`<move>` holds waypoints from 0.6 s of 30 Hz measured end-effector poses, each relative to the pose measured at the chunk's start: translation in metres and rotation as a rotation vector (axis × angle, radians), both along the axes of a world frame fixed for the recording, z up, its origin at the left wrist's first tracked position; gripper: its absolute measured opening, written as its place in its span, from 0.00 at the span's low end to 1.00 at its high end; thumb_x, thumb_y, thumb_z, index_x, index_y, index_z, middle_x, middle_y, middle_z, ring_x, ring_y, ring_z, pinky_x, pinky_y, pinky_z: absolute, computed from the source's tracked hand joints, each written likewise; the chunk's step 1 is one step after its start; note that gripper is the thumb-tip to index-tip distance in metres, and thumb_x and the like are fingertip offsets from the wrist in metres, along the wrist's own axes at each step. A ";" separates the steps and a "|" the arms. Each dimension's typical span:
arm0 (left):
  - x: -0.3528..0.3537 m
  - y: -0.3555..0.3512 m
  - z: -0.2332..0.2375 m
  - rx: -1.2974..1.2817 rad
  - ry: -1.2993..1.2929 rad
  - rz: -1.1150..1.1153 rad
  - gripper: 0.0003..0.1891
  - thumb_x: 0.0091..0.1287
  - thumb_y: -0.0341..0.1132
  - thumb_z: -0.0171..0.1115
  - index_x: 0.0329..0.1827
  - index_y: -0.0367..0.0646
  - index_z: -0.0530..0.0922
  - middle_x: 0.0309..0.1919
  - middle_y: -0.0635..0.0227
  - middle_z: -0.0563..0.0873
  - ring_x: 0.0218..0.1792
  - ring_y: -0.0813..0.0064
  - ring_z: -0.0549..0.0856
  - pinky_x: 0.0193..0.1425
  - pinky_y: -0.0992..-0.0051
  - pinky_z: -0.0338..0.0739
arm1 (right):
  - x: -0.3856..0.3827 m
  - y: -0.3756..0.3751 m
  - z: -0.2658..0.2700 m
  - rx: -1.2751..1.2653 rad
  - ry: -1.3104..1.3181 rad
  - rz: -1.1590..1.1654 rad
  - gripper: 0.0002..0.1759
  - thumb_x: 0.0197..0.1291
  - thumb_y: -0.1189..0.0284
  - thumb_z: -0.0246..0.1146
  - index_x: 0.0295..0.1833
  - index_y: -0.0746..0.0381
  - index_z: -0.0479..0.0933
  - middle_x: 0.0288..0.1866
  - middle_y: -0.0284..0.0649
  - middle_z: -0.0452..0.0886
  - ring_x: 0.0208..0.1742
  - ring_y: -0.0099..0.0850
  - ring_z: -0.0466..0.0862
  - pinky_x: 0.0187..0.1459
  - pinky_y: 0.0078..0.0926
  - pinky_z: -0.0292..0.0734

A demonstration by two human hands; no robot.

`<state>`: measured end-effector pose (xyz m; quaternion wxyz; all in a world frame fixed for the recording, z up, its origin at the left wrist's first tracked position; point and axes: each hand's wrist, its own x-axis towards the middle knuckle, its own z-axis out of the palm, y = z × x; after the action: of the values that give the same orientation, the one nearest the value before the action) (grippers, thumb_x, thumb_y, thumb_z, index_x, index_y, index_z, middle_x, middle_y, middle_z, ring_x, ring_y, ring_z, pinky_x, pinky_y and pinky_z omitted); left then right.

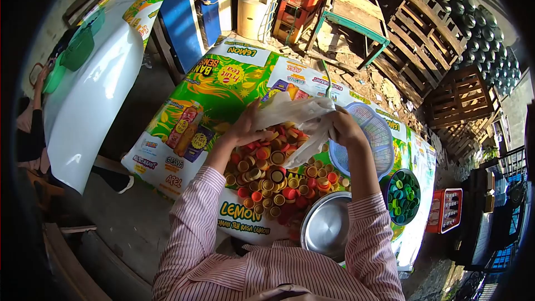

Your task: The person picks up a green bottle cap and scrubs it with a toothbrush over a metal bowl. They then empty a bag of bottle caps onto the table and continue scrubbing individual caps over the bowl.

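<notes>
A white plastic bag (295, 110) is stretched between my two hands above a pile of bottle caps (267, 175). My left hand (248, 127) grips the bag's left side, with the thumb reaching over the caps. On the other side, my right hand (344, 126) is closed on the bag's upper right edge, and part of the bag hangs down below it. The caps are red, orange and yellow, loose on the printed table cover (161, 150). A shiny metal bowl (327, 227) stands by my right forearm, partly hidden by the sleeve.
A blue plastic basket (368, 139) sits right of my right hand. Beyond it is a bowl of green caps (403, 196). A red crate (444, 210) stands past the table's right end. Another person's arm (38, 97) is at the white table (95, 86) on the left.
</notes>
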<state>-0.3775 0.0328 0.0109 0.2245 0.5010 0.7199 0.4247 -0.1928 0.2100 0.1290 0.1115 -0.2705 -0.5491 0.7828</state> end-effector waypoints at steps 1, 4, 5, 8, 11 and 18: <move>0.004 0.003 0.006 0.034 0.061 -0.004 0.50 0.50 0.57 0.63 0.68 0.35 0.48 0.67 0.48 0.50 0.69 0.57 0.50 0.70 0.66 0.48 | 0.002 -0.001 0.004 0.108 -0.004 0.120 0.19 0.49 0.79 0.48 0.49 0.69 0.71 0.37 0.43 0.80 0.32 0.30 0.82 0.31 0.23 0.78; 0.001 0.021 -0.004 0.061 0.123 0.035 0.48 0.53 0.54 0.61 0.69 0.38 0.45 0.66 0.47 0.52 0.68 0.55 0.52 0.70 0.65 0.49 | 0.000 -0.004 0.009 0.255 -0.124 0.246 0.16 0.50 0.79 0.49 0.45 0.70 0.73 0.35 0.42 0.80 0.30 0.27 0.80 0.28 0.22 0.76; -0.002 0.027 -0.010 0.068 0.125 0.034 0.48 0.53 0.54 0.61 0.69 0.38 0.45 0.66 0.47 0.52 0.68 0.55 0.52 0.70 0.65 0.49 | 0.000 -0.006 0.005 0.243 -0.129 0.223 0.15 0.50 0.78 0.50 0.45 0.70 0.72 0.34 0.42 0.80 0.28 0.26 0.80 0.28 0.22 0.75; -0.014 0.048 -0.025 0.026 0.036 0.166 0.39 0.59 0.55 0.52 0.68 0.39 0.52 0.63 0.46 0.61 0.65 0.53 0.59 0.67 0.65 0.55 | -0.009 0.015 -0.029 0.424 -0.225 0.172 0.14 0.50 0.76 0.54 0.43 0.71 0.69 0.32 0.44 0.79 0.28 0.29 0.78 0.31 0.24 0.74; -0.017 0.054 -0.012 -0.190 -0.263 0.211 0.35 0.64 0.59 0.34 0.59 0.35 0.66 0.55 0.48 0.73 0.59 0.54 0.70 0.61 0.69 0.63 | -0.008 0.023 -0.044 0.861 -0.317 -0.011 0.22 0.47 0.71 0.65 0.47 0.69 0.68 0.35 0.46 0.80 0.34 0.33 0.81 0.35 0.27 0.76; -0.006 0.057 0.026 -0.109 -0.252 0.216 0.34 0.63 0.56 0.34 0.57 0.33 0.66 0.55 0.48 0.73 0.56 0.59 0.72 0.59 0.69 0.64 | -0.014 0.028 -0.057 0.942 -0.573 -0.054 0.37 0.33 0.61 0.73 0.44 0.73 0.66 0.41 0.56 0.77 0.43 0.44 0.79 0.44 0.33 0.74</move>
<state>-0.3837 0.0897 0.0372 0.2928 0.3504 0.7577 0.4663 -0.2066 0.2380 0.0723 0.0866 -0.4077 -0.8413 0.3443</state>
